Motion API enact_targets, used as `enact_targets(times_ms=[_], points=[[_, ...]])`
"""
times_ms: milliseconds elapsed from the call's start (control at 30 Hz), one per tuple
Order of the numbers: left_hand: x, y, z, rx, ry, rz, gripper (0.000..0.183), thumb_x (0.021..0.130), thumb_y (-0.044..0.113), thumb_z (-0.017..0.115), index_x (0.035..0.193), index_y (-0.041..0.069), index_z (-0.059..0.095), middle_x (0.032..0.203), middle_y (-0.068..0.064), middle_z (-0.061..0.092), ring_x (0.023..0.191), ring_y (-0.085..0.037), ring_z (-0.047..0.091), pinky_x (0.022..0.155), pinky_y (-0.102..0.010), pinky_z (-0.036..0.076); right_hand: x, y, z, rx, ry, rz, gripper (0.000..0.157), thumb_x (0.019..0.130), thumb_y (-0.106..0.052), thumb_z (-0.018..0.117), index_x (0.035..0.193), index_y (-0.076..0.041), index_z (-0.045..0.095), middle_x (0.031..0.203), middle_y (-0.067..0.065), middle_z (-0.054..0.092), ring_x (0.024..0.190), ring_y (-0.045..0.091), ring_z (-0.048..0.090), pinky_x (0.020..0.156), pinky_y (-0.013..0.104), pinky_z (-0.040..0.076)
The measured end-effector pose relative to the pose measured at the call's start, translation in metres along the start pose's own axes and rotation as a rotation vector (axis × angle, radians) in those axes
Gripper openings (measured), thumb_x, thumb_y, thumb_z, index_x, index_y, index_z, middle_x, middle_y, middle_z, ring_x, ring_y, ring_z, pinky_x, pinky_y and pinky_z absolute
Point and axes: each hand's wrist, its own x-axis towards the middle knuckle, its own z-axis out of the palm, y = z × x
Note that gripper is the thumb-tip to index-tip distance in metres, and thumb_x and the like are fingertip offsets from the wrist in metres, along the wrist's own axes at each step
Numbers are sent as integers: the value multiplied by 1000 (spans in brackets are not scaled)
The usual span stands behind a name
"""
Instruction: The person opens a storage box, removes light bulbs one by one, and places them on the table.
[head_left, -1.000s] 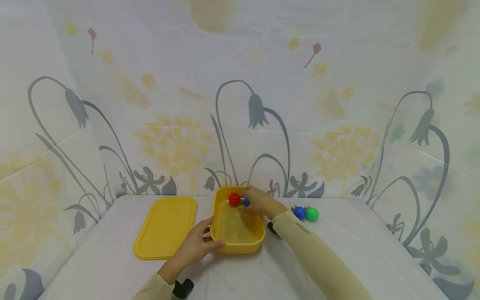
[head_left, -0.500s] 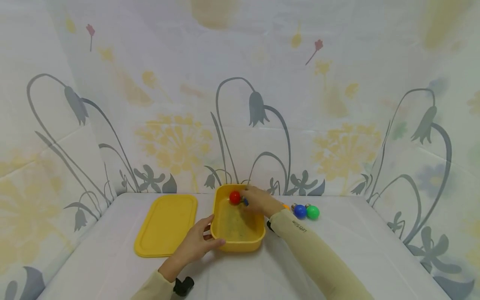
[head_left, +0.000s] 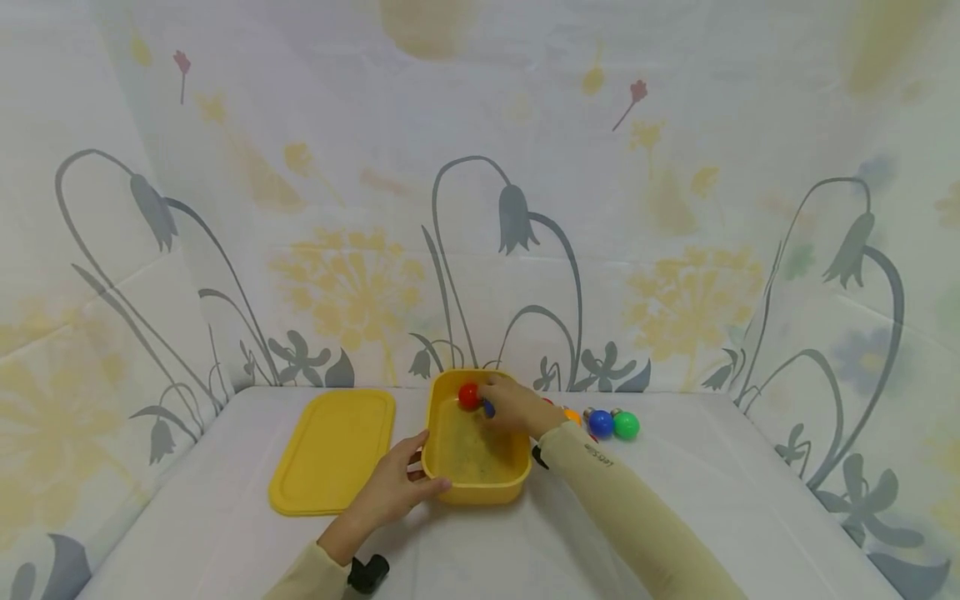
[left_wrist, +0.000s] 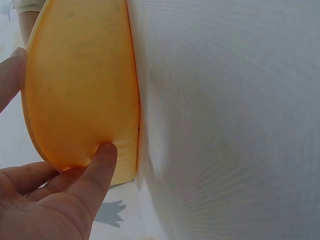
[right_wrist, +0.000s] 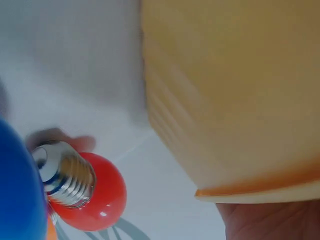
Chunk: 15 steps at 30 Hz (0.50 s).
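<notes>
A yellow plastic container [head_left: 472, 458] stands in the middle of the white table. My left hand [head_left: 393, 483] grips its near left corner; in the left wrist view, fingers [left_wrist: 102, 162] press the outer wall. My right hand [head_left: 513, 404] reaches over the far right rim and holds a small blue light bulb [head_left: 489, 409] inside, partly covered by the fingers. Next to it at the far end lies a red light bulb [head_left: 469, 397]. In the right wrist view, the container wall [right_wrist: 235, 100] hides most of the right hand [right_wrist: 272, 220].
Several bulbs lie right of the container: a blue bulb [head_left: 601, 423], a green bulb [head_left: 626, 426], an orange bulb [head_left: 572, 416] and a red bulb [right_wrist: 105, 195] with a metal screw base. Left lies a flat yellow lid [head_left: 333, 450]. Flower-patterned cloth [head_left: 480, 275] rises behind the table.
My right hand has shifted slightly left, so its fingers now cover the metal base between the red and blue bulbs. The left hand and container hold the same place.
</notes>
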Motion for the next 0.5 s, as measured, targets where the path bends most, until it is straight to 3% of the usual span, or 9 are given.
enact_targets(times_ms=[167,500], points=[[0,0,0,-15,-10,4,92,82,30,77,148,-6,24,147,-27,30,123,-40,49,92,-38,50,-3,0,2,3,-32,22,36,85,-23,74,118,-14,63,120,3,53,98,17,53,97,36,47],[0,0,-1,-13,-12,16,93,81,30,77,148,-7,23,148,-28,29,124,-40,48,92,-37,50,-6,-7,8,124,-120,33,51,81,-24,78,128,-18,61,126,0,53,101,16,51,96,35,47]])
